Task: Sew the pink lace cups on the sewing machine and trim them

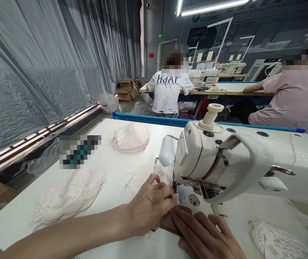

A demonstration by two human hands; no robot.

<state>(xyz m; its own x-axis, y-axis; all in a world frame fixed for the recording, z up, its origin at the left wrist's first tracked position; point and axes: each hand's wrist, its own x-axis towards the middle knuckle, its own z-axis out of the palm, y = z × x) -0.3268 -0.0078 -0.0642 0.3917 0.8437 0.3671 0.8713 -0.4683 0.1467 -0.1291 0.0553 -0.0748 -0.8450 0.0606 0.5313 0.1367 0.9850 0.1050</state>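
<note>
White lace fabric (162, 173) lies under the needle area of a white sewing machine (197, 158). My left hand (152, 205) is closed on the lace just left of the presser foot, knuckles bent and fingertips pressed down. Below the needle area, my right hand (206, 232) has its fingers together over a flat brown piece (169, 222), gripping its edge close to the left fingertips. The brown piece's material cannot be made out. My hands and the machine head hide part of the lace and the needle.
Pale pink fabric pieces (132, 137) lie at the table's back. A lace pile (70, 194) is at left and another lace piece (278, 239) at right. A blue-edged cloth (148, 119) borders the table. Two people (168, 88) sit beyond.
</note>
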